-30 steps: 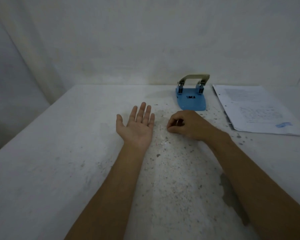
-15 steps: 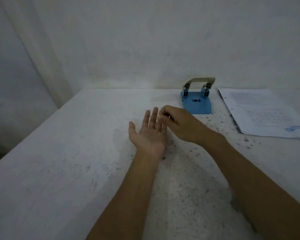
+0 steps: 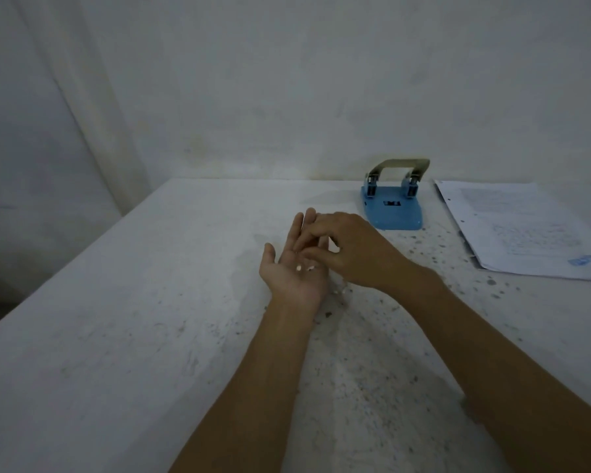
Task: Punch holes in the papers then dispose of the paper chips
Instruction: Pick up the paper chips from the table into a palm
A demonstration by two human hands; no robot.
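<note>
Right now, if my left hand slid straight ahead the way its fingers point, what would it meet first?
Probably nothing on the table: the left hand points at the wall, passing left of the blue hole punch. Depth is unclear.

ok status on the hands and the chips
Left hand open, palm up, paper chips on it. Right hand over the palm, fingers pinched. Hole punch and papers idle; nothing blocking.
</note>
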